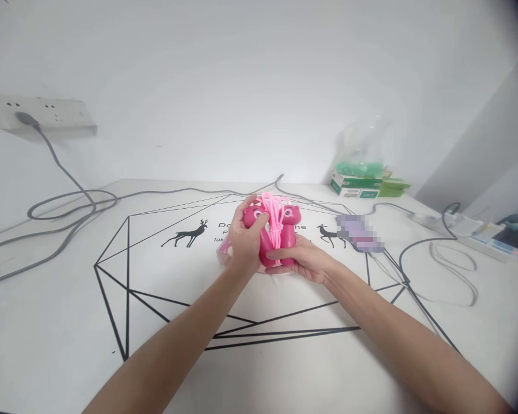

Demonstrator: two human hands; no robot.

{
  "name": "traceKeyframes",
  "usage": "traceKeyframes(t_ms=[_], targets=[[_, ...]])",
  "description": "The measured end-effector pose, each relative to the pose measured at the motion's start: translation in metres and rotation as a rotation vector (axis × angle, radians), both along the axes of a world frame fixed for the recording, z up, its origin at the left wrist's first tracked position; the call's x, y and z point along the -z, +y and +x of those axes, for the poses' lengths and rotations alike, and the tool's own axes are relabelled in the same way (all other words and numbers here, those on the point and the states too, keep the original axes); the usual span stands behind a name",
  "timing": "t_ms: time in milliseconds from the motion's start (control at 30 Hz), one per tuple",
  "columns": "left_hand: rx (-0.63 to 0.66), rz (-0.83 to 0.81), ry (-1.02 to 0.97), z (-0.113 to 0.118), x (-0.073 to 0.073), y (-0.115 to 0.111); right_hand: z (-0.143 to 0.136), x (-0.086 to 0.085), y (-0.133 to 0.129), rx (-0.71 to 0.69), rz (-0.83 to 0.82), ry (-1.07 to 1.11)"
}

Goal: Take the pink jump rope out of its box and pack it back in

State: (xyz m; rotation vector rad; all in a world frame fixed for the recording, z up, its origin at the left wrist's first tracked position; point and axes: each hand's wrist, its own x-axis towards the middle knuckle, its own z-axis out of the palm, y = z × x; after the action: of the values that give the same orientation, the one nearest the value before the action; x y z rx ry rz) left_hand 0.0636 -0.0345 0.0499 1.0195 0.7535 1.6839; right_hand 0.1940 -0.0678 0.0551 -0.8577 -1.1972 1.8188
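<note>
A pink skipping rope [275, 230] is held upright over the middle of the white table mat. Its two dark pink handles [289, 236] have bear-like heads with large eyes, and the light pink cord is bundled between them. My left hand [247, 236] is closed around the left handle, its thumb near that handle's head. Lower down, my right hand [304, 257] grips the right handle, with the thumb across the bundled cord. Partly hidden behind my left hand, a clear and pink package [224, 253] rests on the mat.
A blurred-out phone [360, 233] lies to the right, a cable beside it. Green and white boxes [357, 185] under a clear plastic bag [362, 144] stand by the wall. Grey cables [176, 191] run along the back from a wall socket [52, 115]. A power strip [487, 241] is far right.
</note>
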Motion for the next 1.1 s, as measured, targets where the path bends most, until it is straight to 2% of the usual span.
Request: traceKeyframes(t_ms=[167, 333, 400, 500, 633, 700, 900, 1000, 1100], targets=[[0.021, -0.017, -0.047, 0.004, 0.003, 0.003, 0.000, 0.000, 0.001, 0.049, -0.012, 0.015], [0.256, 0.033, -0.043, -0.011, -0.001, 0.018, 0.013, -0.003, 0.007, 0.094, -0.015, -0.065], [0.325, 0.066, 0.046, -0.023, -0.008, 0.024, 0.016, -0.005, 0.008, 0.076, -0.018, -0.096], [0.402, 0.051, 0.289, -0.041, -0.022, 0.026, 0.017, -0.007, 0.006, 0.006, 0.004, -0.135], [0.372, 0.074, 0.614, -0.056, -0.036, 0.022, 0.013, -0.010, 0.001, -0.063, 0.047, -0.163], [0.341, 0.107, 0.709, -0.060, -0.039, 0.021, 0.010, -0.011, -0.001, -0.093, 0.047, -0.191], [0.435, 0.185, 0.892, -0.061, -0.044, 0.019, 0.005, -0.009, -0.003, -0.161, 0.063, -0.291], [0.429, 0.202, 0.957, -0.055, -0.042, 0.017, 0.006, -0.008, -0.003, -0.165, 0.068, -0.327], [0.410, 0.226, 0.943, -0.050, -0.039, 0.016, 0.009, -0.009, -0.002, -0.165, 0.051, -0.340]])
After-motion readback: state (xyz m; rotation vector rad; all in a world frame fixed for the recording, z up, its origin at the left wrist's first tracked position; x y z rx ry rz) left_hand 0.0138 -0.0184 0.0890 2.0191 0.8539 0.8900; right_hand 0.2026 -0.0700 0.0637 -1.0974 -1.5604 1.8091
